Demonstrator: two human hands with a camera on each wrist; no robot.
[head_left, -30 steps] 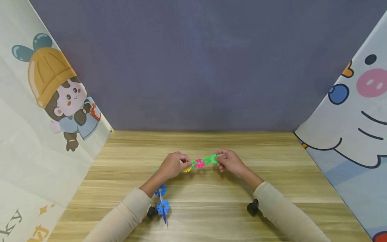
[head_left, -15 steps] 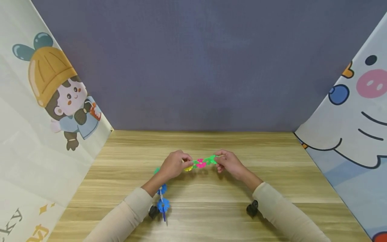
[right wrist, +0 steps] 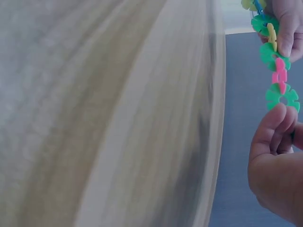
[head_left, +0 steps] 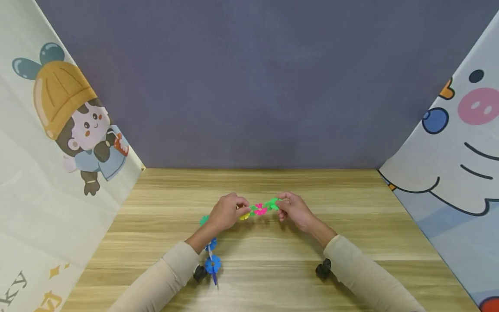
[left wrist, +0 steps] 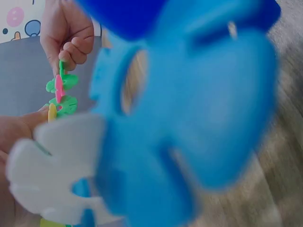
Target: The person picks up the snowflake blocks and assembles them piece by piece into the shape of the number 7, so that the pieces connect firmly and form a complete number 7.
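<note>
A chain of plastic snowflake discs (head_left: 259, 209) hangs between my two hands above the wooden table (head_left: 351, 216). My left hand (head_left: 239, 208) pinches its yellow and green end. My right hand (head_left: 283, 204) pinches the green disc at the other end, with a pink disc in the middle. The chain runs on under my left hand to a teal disc (head_left: 204, 220) and two blue discs (head_left: 213, 263) by my left wrist. In the left wrist view a blue disc (left wrist: 189, 109) and a white disc (left wrist: 52, 161) fill the frame. The right wrist view shows the green disc (right wrist: 282, 97) above my right hand's fingertips (right wrist: 277, 118).
A grey wall (head_left: 253, 86) closes the back of the table. Cartoon-printed panels stand at the left (head_left: 58, 151) and right (head_left: 456, 151). Small black wrist cameras (head_left: 323, 268) sit under both sleeves. Bare wood lies all around the hands.
Both hands keep their hold on the chain. The right hand has edged slightly left, and the hanging blue discs have shifted a little right.
</note>
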